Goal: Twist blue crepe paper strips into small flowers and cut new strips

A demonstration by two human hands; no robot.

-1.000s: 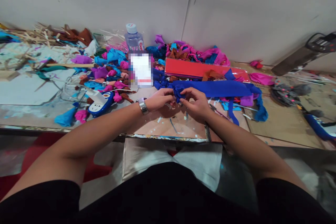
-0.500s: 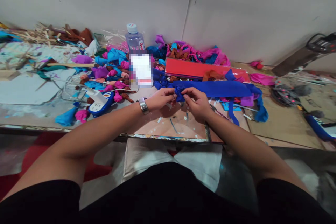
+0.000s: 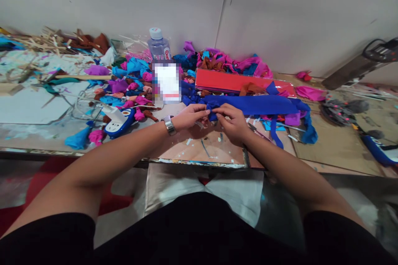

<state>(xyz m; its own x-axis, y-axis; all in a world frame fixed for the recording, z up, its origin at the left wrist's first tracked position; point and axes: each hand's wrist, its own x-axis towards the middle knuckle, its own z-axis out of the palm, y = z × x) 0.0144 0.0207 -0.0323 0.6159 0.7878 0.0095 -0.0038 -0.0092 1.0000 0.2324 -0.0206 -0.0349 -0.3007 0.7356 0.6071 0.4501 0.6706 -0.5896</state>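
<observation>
Over the front of the table, my left hand [image 3: 190, 116], with a metal watch on the wrist, pinches a small gathered piece of blue crepe paper [image 3: 212, 114]. My right hand [image 3: 233, 122] closes on the same piece from the other side, thumb against bent fingers. Just behind the hands lies a long flat blue crepe paper strip [image 3: 258, 104]. To its right hang narrower blue offcuts [image 3: 276, 132]. Flower-like twists of pink, blue and purple crepe paper [image 3: 137, 101] are heaped left of my hands.
A phone [image 3: 168, 83] leans before a plastic bottle [image 3: 159, 45]. A blue-and-white power socket [image 3: 120, 124] with a cable sits left. Red paper sheets [image 3: 242, 83] lie behind the strip. Wooden sticks [image 3: 46, 41] pile at far left; a grey-black bundle [image 3: 337, 109] is at right.
My right fingers have shifted slightly left over the gathered blue piece, covering more of it. Both hands keep hold of it; the rest looks the same.
</observation>
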